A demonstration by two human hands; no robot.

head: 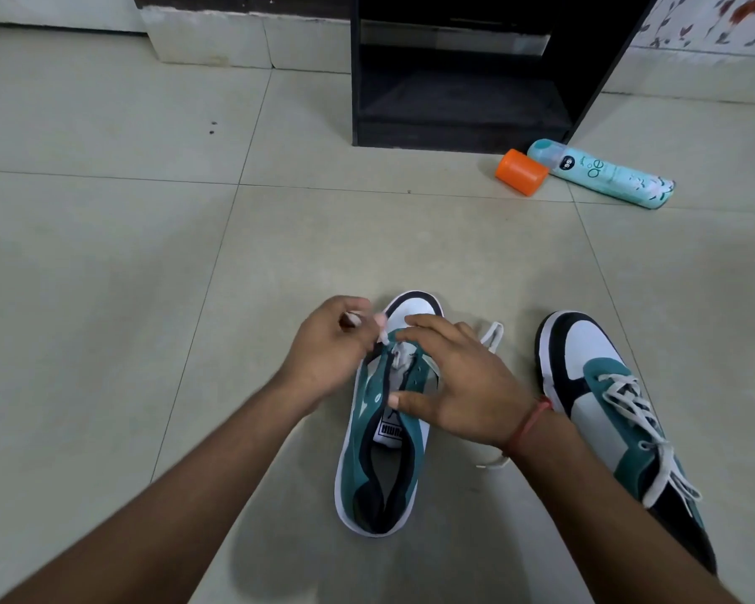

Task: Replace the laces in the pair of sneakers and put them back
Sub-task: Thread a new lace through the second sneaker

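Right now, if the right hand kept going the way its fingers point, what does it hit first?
The left hand. The right hand points left over the sneaker, and the lace sits between them; depth is unclear.

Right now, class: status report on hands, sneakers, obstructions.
Left hand pinching lace; right hand steadying middle sneaker. Right sneaker laced. Nothing obstructing.

The floor [105, 255] is smooth pale tile with a dull sheen and thin grout lines. The near sneaker [382, 473] has a matt, suede-like teal upper, a smooth white toe panel and a white rubbery sole; its lace [493, 333] is flat woven cloth. The laced sneaker [606, 411] looks the same, with soft cloth laces. The spray can [606, 174] has a glossy printed skin. The orange cap [521, 172] is smooth plastic. The cabinet [467, 102] is dark matt wood-grain board.
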